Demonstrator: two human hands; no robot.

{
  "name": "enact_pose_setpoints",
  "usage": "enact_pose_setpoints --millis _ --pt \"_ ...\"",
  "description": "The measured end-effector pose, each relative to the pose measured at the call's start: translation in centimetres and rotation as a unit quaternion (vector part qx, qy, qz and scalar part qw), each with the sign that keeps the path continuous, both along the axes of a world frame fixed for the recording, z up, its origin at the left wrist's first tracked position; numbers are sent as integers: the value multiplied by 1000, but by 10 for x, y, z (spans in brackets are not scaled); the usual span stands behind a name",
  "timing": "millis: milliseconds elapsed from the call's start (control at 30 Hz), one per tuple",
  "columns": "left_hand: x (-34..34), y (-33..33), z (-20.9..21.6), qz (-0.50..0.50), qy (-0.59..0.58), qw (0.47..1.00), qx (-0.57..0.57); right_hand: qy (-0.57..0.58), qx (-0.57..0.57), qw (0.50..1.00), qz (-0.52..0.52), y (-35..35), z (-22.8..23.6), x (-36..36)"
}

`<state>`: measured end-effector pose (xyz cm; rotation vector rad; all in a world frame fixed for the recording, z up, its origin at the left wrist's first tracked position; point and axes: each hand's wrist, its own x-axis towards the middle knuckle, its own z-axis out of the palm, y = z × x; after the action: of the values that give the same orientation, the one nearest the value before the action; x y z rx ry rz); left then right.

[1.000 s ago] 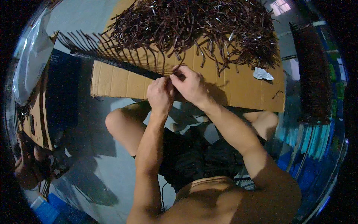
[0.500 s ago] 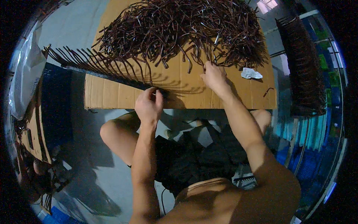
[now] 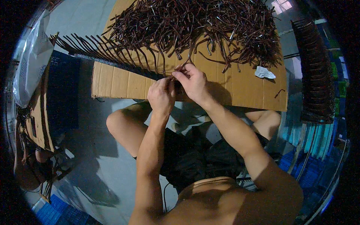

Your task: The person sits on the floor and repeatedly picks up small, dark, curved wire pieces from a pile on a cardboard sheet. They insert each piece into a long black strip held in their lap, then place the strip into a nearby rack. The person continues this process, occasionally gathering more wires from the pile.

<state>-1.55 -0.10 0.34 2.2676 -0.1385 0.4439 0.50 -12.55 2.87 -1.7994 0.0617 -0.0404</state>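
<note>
My left hand (image 3: 161, 96) is closed on the near end of a long dark strip (image 3: 112, 63). A row of curved dark-brown strands (image 3: 129, 53) stands up from that strip, which slants away to the far left. Close beside it, my right hand (image 3: 194, 83) pinches a thin brown strand (image 3: 190, 52) at the strip's end, and the fingertips of both hands nearly meet. Whether the strand is joined to the strip is hidden by my fingers. A large tangled pile of similar strands (image 3: 195, 26) lies just beyond my hands.
A cardboard sheet (image 3: 243, 90) forms the work surface over my crossed legs. Crumpled white paper (image 3: 264, 72) and a loose strand (image 3: 279, 93) lie on its right side. A clear plastic bag (image 3: 33, 63) stands at left; a dense dark bundle of strands (image 3: 314, 75) is at right.
My right hand has come back from the pile's edge, moving left and nearer to meet my left hand, with a strand in its fingers. My left hand still grips the strip's end.
</note>
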Motion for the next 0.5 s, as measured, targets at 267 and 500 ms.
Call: enact_pose_setpoints --millis 267,500 --pt "0 -2 0 -2 13 999 37 -61 -43 997 0 9 15 -9" --pt "0 3 -7 27 22 999 37 16 -175 973 151 -12 21 7"
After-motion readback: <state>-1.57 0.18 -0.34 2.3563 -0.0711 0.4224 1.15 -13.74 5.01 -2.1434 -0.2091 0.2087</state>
